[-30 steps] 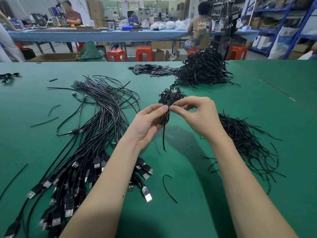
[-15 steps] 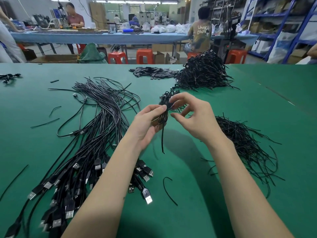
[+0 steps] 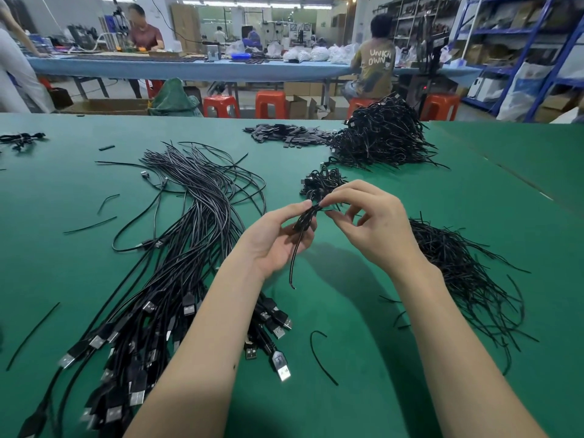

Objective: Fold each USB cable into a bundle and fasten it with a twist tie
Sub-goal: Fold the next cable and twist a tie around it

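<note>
Above the middle of the green table point(image 3: 410, 358), just clear of the surface: left hand point(image 3: 278, 241), palm up, fingers curled around a folded USB cable bundle point(image 3: 305, 220), thumb and forefinger pinching its top. Right hand point(image 3: 368, 224) just to the right, forefinger and thumb pinching the black twist tie point(image 3: 327, 210) at the top of the bundle, other fingers bent and spread. One free tail point(image 3: 294, 263) hanging down from the bundle, past the left palm; cannot tell whether cable end or tie end.

To the left, a long sheaf of loose USB cables point(image 3: 189, 241), plugs toward the near edge. To the right, near the right forearm, a loose heap of twist ties point(image 3: 467, 273). Just beyond the hands, a small cluster of tied bundles point(image 3: 319, 183); farther off, a large pile of bundled cables point(image 3: 382, 137). Single stray tie point(image 3: 319, 358) lying near, between the forearms. Across the far aisle, red stools point(image 3: 271, 104) under a blue workbench point(image 3: 189, 69).
</note>
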